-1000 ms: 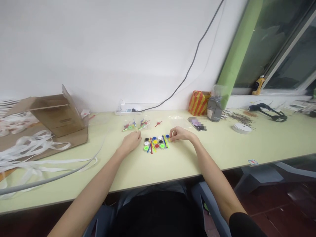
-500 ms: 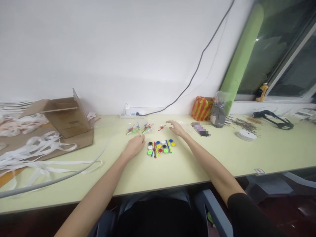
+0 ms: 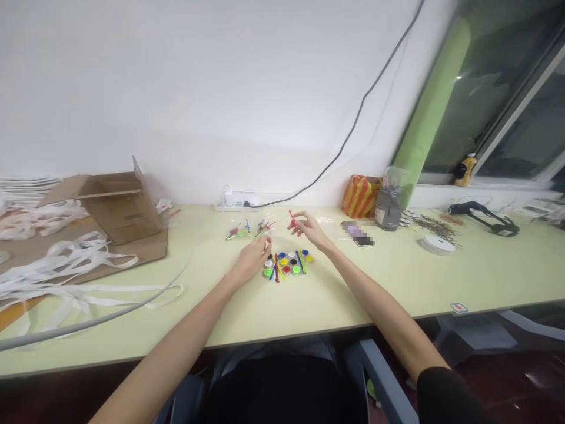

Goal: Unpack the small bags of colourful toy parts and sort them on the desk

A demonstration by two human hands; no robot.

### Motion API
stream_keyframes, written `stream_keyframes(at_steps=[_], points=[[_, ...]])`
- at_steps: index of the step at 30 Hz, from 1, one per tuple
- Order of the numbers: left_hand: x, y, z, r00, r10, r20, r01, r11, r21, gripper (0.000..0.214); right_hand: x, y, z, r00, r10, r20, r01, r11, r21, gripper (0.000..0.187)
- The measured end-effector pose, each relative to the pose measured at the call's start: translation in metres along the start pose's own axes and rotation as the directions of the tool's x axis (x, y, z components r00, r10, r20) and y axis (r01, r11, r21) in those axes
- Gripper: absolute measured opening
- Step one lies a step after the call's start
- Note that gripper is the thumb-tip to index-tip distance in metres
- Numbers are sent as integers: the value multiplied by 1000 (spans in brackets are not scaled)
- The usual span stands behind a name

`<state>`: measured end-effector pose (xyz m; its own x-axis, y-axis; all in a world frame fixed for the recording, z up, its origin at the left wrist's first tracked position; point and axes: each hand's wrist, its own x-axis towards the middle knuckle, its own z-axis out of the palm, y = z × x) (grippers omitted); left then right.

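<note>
Up off the pale yellow-green tabletop (image 3: 353, 288) had come a small red plastic piece (image 3: 292, 219), pinched in the fingertips of the right hand (image 3: 311, 230), just behind a cluster of round coloured plastic caps (image 3: 288, 263); the left hand (image 3: 251, 260) curled beside that cluster, its grip impossible to tell.
</note>
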<state>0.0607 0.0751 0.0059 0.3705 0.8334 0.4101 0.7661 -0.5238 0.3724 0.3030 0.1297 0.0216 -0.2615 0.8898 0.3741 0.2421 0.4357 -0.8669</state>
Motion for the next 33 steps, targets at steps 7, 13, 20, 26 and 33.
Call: stream_keyframes(at_steps=[7,13,20,26,33], points=[[-1,16,2,987,145,-73,-156,970,-187,34,-41,-28,31,953,-27,301,-73,946,316,47],[-5,25,-3,969,230,-84,-245,928,-280,25,-54,-36,35,953,-31,302,-89,922,377,49],[-3,22,-1,955,254,-150,-285,928,-241,23,-55,-37,32,961,-91,261,22,966,257,42],[-1,16,-1,952,278,-127,-300,930,-212,22,-53,-32,33,975,-173,142,172,985,16,30],[-1,13,1,970,228,-78,-241,928,-283,24,-57,-29,38,966,-188,180,194,981,-14,18]])
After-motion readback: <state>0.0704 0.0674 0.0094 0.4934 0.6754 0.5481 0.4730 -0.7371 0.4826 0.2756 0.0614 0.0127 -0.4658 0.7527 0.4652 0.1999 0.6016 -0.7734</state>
